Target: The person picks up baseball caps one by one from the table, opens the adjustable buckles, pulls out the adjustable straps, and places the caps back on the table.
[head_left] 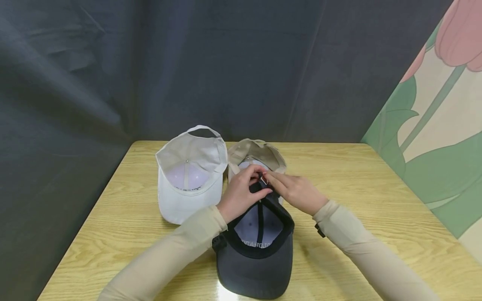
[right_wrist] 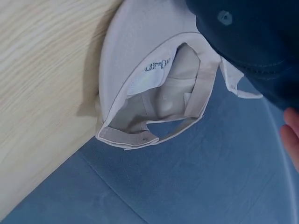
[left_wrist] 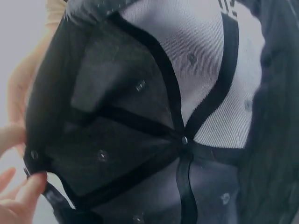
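A black baseball cap [head_left: 256,271] is held crown down, its brim toward me and its inside facing up. My left hand [head_left: 242,192] pinches the cap's rear strap with thumb and fingers. From the other side, my right hand [head_left: 297,190] pinches the same strap at a small metal buckle [head_left: 264,179]. The left wrist view looks into the black cap's lining [left_wrist: 126,158], with left fingertips [left_wrist: 30,191] at its back edge. In the right wrist view, right fingertips [right_wrist: 292,135] show beside the dark crown [right_wrist: 252,32]; the strap is hidden there.
A white cap [head_left: 190,205] lies upturned to the left on the wooden table [head_left: 124,209]. Behind the hands stands a beige cap [head_left: 273,154], partly covered by them. A dark curtain [head_left: 233,71] hangs at the back, and a flower-painted wall [head_left: 433,167] is on the right.
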The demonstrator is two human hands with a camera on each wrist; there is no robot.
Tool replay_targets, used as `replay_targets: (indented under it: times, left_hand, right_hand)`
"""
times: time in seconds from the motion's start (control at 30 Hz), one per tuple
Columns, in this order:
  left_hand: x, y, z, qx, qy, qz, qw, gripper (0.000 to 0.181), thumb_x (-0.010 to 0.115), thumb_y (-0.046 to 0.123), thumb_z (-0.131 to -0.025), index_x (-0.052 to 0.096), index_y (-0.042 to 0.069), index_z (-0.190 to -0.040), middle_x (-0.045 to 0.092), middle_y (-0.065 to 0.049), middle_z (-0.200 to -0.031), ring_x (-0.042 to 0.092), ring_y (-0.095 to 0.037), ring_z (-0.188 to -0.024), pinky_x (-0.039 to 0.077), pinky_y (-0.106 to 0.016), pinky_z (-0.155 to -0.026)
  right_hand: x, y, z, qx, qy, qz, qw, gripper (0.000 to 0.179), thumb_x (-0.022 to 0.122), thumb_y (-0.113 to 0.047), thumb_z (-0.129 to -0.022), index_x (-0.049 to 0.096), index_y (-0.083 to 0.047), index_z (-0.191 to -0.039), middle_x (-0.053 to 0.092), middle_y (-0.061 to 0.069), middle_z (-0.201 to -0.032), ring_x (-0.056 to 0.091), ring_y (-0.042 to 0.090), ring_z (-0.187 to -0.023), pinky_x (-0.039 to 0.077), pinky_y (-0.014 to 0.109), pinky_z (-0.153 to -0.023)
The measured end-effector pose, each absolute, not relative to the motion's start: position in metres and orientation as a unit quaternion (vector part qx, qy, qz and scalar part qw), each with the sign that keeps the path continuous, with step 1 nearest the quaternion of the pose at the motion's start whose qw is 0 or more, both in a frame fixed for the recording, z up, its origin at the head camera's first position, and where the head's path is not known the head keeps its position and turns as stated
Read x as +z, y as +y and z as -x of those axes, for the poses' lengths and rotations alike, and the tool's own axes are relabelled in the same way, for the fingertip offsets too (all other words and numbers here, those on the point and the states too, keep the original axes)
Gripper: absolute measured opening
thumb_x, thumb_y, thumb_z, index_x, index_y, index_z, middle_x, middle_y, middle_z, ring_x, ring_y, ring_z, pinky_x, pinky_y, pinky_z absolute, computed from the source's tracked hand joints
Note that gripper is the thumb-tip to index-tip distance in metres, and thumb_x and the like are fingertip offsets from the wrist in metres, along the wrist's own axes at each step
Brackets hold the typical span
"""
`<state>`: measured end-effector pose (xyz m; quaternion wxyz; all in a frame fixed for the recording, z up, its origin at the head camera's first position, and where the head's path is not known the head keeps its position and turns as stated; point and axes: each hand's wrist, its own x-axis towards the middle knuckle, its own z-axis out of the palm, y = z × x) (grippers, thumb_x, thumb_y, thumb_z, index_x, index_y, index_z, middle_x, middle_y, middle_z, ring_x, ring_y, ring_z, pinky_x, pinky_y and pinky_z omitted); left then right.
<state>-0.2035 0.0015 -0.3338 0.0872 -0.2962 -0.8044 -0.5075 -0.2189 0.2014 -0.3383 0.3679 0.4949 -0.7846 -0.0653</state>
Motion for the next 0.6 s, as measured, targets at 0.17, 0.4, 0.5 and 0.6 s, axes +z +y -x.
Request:
replay_targets:
  times: [0.17,0.4,0.5,0.6]
  left_hand:
    - [-0.3328,0.0067,0.198,-0.504,-0.815,0.273,0.085,0.041,0.062,0.0,-0.085,0.047,0.002,-0.123,0.056,-0.014,-0.122,0.059,-0.024,-0.108,0.05,-0.031,-0.093]
    - [-0.3367,0.0102,0.197,-0.483,-0.829,0.259,0.11,0.036,0.056,-0.005,-0.085,0.046,0.004,-0.118,0.058,-0.014,-0.117,0.061,-0.024,-0.105,0.053,-0.032,-0.087]
    - [-0.3386,0.0102,0.1982,-0.49,-0.824,0.261,0.11,0.037,0.056,-0.005,-0.085,0.044,0.004,-0.119,0.054,-0.015,-0.118,0.061,-0.024,-0.105,0.053,-0.03,-0.087]
    - [-0.3391,0.0109,0.1984,-0.515,-0.812,0.255,0.107,0.04,0.059,-0.003,-0.085,0.041,0.003,-0.121,0.047,-0.016,-0.121,0.06,-0.026,-0.106,0.052,-0.029,-0.089]
  right_hand:
    - [-0.3414,0.1978,0.2174,-0.104,-0.778,-0.488,0.382,0.042,0.017,-0.005,-0.103,0.056,0.005,-0.115,0.063,0.016,-0.109,0.066,0.019,-0.085,0.052,0.025,-0.056]
    - [-0.3417,0.1926,0.2142,-0.101,-0.778,-0.482,0.39,0.05,0.008,-0.004,-0.101,0.055,0.006,-0.113,0.063,0.013,-0.099,0.058,0.014,-0.065,0.046,0.023,-0.048]
    - [-0.3426,0.1924,0.2149,-0.074,-0.78,-0.483,0.391,0.048,0.011,-0.009,-0.102,0.056,0.007,-0.112,0.065,0.014,-0.098,0.059,0.015,-0.064,0.047,0.023,-0.048]
    - [-0.3451,0.1931,0.2164,-0.049,-0.778,-0.479,0.403,0.046,0.018,-0.015,-0.101,0.057,0.007,-0.109,0.068,0.015,-0.097,0.064,0.017,-0.065,0.049,0.025,-0.05]
